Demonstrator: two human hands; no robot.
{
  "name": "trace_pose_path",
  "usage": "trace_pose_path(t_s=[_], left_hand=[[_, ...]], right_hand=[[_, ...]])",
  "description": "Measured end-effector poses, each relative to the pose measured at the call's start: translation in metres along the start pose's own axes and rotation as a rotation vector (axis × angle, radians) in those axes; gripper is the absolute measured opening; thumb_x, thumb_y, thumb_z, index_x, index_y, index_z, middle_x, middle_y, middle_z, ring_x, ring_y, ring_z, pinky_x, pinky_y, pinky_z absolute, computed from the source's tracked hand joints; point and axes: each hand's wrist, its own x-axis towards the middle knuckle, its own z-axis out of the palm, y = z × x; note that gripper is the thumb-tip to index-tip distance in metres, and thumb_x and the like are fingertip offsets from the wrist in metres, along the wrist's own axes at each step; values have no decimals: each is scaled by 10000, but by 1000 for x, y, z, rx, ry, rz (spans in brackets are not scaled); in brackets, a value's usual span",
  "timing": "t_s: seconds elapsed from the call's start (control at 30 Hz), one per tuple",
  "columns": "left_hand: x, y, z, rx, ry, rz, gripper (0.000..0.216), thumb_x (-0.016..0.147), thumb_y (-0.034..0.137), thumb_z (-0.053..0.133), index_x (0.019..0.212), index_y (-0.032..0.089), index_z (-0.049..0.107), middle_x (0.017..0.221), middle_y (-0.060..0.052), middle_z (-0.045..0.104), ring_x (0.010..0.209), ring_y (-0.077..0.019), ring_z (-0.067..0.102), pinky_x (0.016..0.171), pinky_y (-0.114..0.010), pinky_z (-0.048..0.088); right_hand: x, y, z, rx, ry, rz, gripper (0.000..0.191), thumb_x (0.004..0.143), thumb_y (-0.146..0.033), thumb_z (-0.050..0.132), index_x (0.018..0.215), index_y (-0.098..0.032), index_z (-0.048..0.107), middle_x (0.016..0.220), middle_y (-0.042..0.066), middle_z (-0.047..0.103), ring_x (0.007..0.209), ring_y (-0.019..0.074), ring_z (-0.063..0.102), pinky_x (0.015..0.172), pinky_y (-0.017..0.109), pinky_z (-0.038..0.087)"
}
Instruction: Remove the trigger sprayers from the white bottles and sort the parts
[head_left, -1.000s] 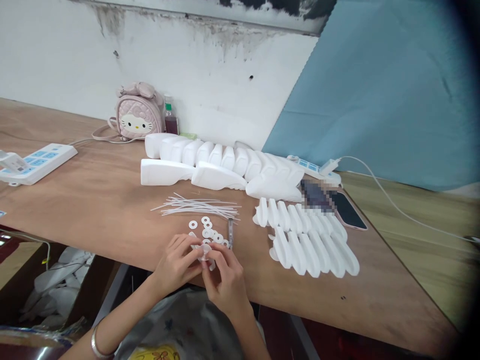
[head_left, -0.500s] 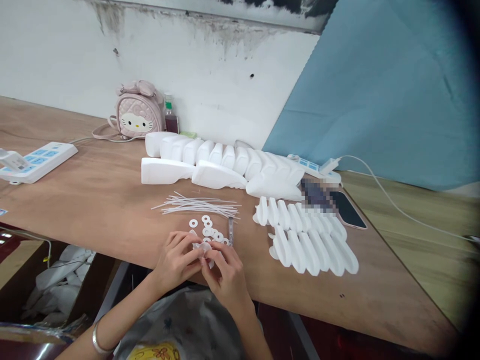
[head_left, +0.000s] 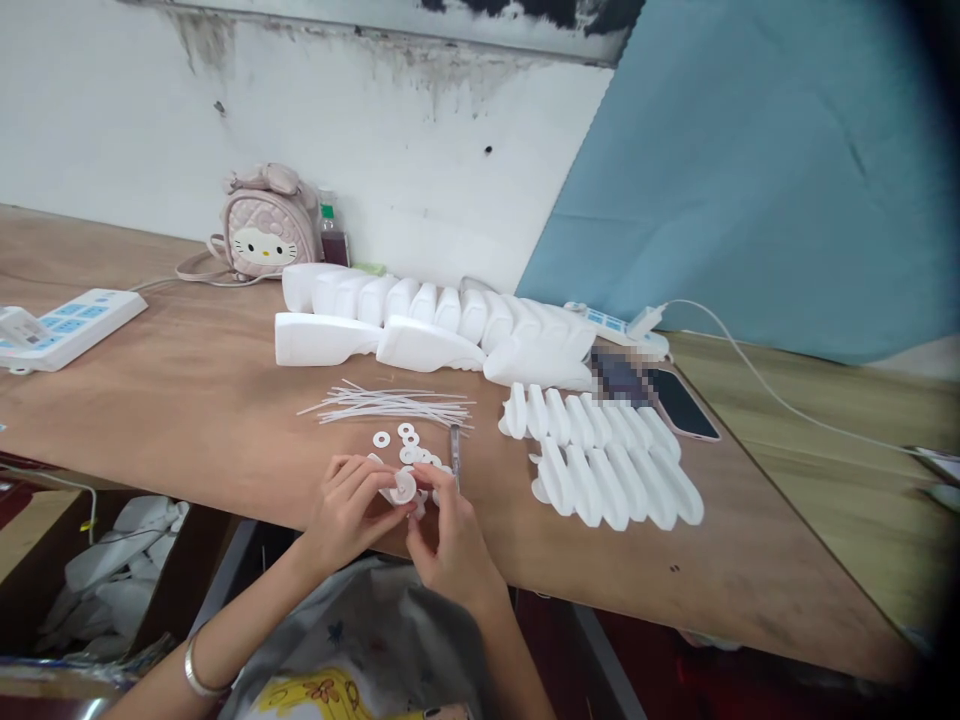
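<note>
My left hand [head_left: 346,514] and my right hand [head_left: 448,535] meet at the near edge of the wooden table [head_left: 187,400]. Together they pinch a small white disc part [head_left: 403,487] between their fingertips. Just beyond the hands lie several loose white rings [head_left: 409,447] and a thin grey tool [head_left: 454,453]. A bundle of thin white strips [head_left: 390,408] lies behind the rings. A silver bangle [head_left: 196,678] is on my left wrist.
Rows of white moulded parts [head_left: 607,462] lie to the right, larger white foam pieces [head_left: 420,325] behind. A phone [head_left: 679,402], power strips [head_left: 64,325] [head_left: 615,325] with a cable, a pink bag [head_left: 268,225] and a small bottle [head_left: 330,235] sit farther back. White scraps [head_left: 112,560] lie below left.
The hands stayed at the table edge; the fingers have turned the white disc so that its flat face now shows. The view has shifted slightly.
</note>
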Motion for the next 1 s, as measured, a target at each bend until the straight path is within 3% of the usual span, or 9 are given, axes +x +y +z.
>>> trace_pose_path(t_s=[0.2, 0.43, 1.0], left_hand=[[5, 5, -3, 143, -80, -36, 127, 749, 255, 600, 837, 180, 549, 877, -48, 619, 813, -188, 513, 705, -312, 352], [17, 16, -11, 261, -224, -6, 90, 778, 258, 541, 814, 182, 573, 871, -51, 611, 817, -202, 504, 692, -330, 329], [16, 11, -7, 199, -266, -3, 57, 804, 225, 533, 835, 208, 578, 846, -26, 572, 734, -155, 468, 657, -303, 297]], right_hand=[[0, 2, 2, -50, -14, 11, 562, 747, -85, 474, 1271, -187, 301, 1201, 124, 499, 1109, 215, 482, 936, 395, 412], [1, 10, 6, -68, 29, -28, 568, 768, -110, 490, 1290, -212, 290, 1102, 97, 569, 1012, 197, 549, 869, 371, 459], [-1, 12, 5, -61, -7, -20, 543, 790, -97, 446, 1290, -214, 266, 1160, 104, 541, 1071, 193, 520, 893, 375, 453]])
